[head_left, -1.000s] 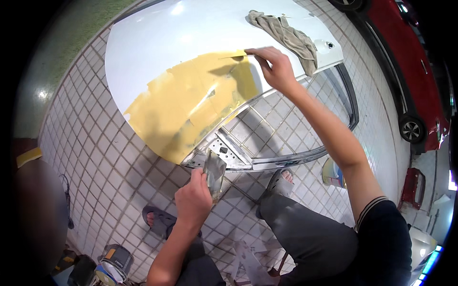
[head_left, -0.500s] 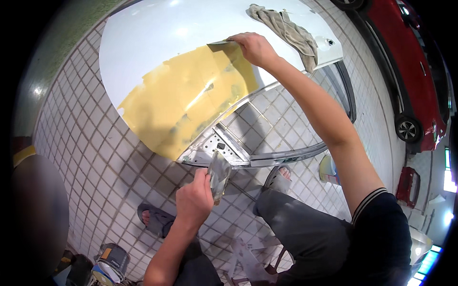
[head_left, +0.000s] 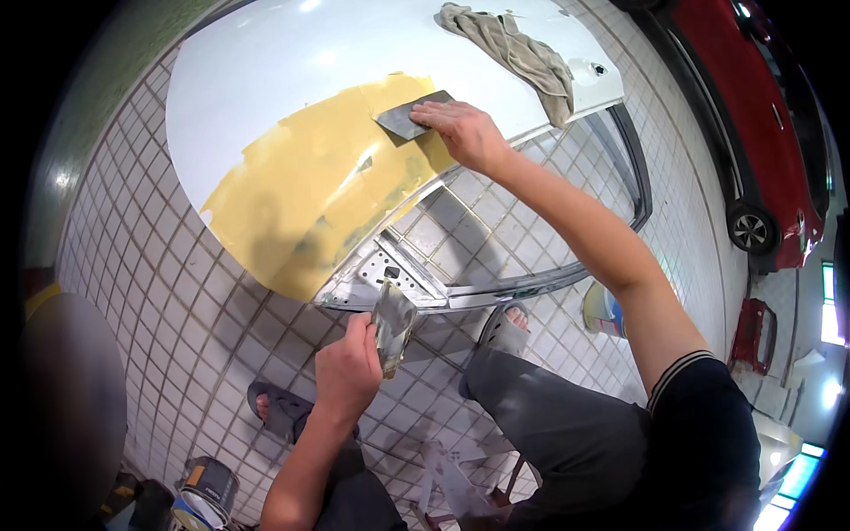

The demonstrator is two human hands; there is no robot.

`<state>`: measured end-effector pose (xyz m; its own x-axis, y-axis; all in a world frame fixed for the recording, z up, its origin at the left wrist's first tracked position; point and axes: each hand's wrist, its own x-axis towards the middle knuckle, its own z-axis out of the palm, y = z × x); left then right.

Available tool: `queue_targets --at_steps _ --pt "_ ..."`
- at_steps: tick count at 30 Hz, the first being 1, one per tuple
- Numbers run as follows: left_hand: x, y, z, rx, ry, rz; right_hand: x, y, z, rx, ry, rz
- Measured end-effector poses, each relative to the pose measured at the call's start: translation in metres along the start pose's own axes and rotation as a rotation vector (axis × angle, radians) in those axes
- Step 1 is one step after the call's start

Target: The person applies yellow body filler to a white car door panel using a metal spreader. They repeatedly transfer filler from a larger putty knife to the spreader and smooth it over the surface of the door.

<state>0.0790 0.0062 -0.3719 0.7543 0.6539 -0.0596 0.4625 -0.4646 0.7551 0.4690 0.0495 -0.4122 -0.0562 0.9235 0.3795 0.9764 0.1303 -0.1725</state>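
A white car door point(head_left: 248, 80) lies outer side up, window frame toward me, with a broad patch of yellow filler point(head_left: 292, 186) across its lower-left part. My right hand point(head_left: 465, 133) is closed on a dark flat spreader point(head_left: 398, 119), which rests on the patch's upper right end with my fingertips over it. My left hand point(head_left: 345, 367) grips a rectangular metal plate point(head_left: 394, 327) smeared with greyish material, held in front of the door's perforated corner bracket point(head_left: 372, 270). A crumpled beige cloth point(head_left: 513, 57) lies on the white panel beside the spreader.
A red car point(head_left: 753, 133) stands at the right, with a red panel point(head_left: 753, 336) near it. A can point(head_left: 600, 308) stands below the window frame, and more cans point(head_left: 208, 487) at lower left on the tiled floor point(head_left: 142, 310). My legs and sandals are beneath.
My right hand and spreader have shifted left since a second ago, then down onto the filler, the blade now lying flatter. My left hand with the plate has moved slightly left in view.
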Motion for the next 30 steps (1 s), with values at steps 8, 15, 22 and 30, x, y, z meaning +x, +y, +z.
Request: queue_targets --at_steps 8,15,22,30 --pt "0.000 0.001 0.001 -0.010 0.004 -0.018 -0.042 -0.022 -0.002 0.010 -0.021 -0.053" --pt "0.002 0.002 0.001 -0.020 0.010 -0.023 -0.082 -0.043 0.004 -0.062 -0.075 -0.054" --pt "0.003 0.002 0.004 -0.015 -0.009 -0.016 -0.108 -0.053 0.001 -0.031 -0.107 -0.053" --pt "0.000 0.000 -0.003 -0.019 -0.028 -0.027 -0.042 -0.063 -0.039 0.064 0.176 -0.047"
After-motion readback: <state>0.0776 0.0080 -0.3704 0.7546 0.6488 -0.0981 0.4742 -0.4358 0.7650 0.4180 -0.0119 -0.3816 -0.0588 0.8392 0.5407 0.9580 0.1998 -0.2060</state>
